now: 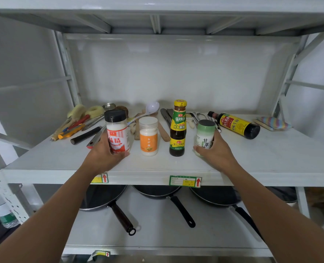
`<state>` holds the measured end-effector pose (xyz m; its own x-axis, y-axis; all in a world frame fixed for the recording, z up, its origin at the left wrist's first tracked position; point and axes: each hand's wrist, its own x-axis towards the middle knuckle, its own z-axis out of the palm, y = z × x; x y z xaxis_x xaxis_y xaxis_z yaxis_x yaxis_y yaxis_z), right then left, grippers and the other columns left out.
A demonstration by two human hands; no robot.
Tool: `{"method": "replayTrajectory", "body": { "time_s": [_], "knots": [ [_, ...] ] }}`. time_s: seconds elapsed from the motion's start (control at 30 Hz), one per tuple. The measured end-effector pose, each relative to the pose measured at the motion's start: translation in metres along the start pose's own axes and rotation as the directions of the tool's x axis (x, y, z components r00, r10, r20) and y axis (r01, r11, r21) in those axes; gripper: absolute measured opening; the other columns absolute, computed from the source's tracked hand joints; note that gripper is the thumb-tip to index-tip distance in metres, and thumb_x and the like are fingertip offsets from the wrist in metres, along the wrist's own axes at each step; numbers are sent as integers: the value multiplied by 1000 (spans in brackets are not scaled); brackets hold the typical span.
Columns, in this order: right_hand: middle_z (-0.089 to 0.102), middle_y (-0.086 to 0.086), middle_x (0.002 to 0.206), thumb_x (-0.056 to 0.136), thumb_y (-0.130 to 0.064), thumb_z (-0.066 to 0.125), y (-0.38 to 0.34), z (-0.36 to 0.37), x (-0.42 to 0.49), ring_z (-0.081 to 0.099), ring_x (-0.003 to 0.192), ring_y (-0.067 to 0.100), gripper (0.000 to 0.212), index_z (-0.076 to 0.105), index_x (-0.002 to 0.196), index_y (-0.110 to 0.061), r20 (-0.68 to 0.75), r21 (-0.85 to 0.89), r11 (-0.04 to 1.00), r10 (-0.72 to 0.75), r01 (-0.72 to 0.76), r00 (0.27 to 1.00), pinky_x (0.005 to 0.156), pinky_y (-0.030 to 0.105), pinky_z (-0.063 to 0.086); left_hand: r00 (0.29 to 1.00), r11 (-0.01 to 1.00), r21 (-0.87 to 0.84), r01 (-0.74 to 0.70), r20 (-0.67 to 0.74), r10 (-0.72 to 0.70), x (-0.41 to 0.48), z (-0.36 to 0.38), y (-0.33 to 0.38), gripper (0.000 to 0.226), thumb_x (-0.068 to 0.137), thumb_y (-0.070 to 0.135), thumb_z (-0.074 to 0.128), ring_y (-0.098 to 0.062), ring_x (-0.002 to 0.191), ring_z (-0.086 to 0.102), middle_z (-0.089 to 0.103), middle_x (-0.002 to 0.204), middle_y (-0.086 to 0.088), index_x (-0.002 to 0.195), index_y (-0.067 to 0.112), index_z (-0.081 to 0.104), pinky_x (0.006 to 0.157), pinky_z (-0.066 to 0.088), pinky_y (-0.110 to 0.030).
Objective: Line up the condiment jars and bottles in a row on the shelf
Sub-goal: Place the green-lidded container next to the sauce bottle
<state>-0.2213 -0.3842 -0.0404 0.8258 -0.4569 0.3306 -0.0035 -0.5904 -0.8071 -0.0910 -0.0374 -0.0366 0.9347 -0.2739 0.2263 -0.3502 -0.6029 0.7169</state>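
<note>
Gripping the black-capped red-labelled jar [117,132] in the left hand [105,154] and the green-capped white jar [205,136] in the right hand [215,153] near the shelf [271,164] front, careless sliding could topple the tall yellow-capped dark bottle [178,130] between.

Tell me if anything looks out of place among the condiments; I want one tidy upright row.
Yes: the dark soy sauce bottle lies on its side at the right rear of the shelf, apart from the row. The other four stand upright near the front, the end jars held by the left hand and right hand. No spill shows.
</note>
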Motion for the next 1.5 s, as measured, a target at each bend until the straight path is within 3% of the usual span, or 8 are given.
{"method": "replayTrajectory", "body": {
  "time_s": [0.23,0.9,1.27,1.5],
  "knots": [
    [65,-5,124,82,-31,86,3,1,2,63,111,16,74,46,144,-28,6,-14,1000,3,-3,1000,86,32,49,1000,1000,1,-8,-7,8,0,0,-1,97,80,40,86,-29,138,52,49,154,-2,156,29,27,109,46,-49],
    [63,-7,119,83,-31,85,3,1,2,61,105,13,71,46,142,-28,-1,-21,1000,-5,5,1000,73,23,44,1000,1000,32,2,-10,-2,0,2,0,94,80,42,86,-30,137,53,51,154,-4,155,27,31,109,47,-51],
    [65,-6,124,81,-33,86,6,2,4,63,109,14,76,44,145,-29,7,-23,1000,5,-4,1000,76,24,46,1000,999,43,8,2,-9,2,1,-2,93,77,48,86,-29,134,56,54,151,-3,153,28,35,108,49,-50],
    [66,-5,125,82,-33,86,5,3,4,64,112,16,75,45,144,-29,3,-32,999,1,-1,1000,85,31,50,1000,999,38,15,12,-16,2,1,-1,95,75,51,87,-29,134,56,54,150,-2,152,29,36,107,49,-49]
  ]
}}
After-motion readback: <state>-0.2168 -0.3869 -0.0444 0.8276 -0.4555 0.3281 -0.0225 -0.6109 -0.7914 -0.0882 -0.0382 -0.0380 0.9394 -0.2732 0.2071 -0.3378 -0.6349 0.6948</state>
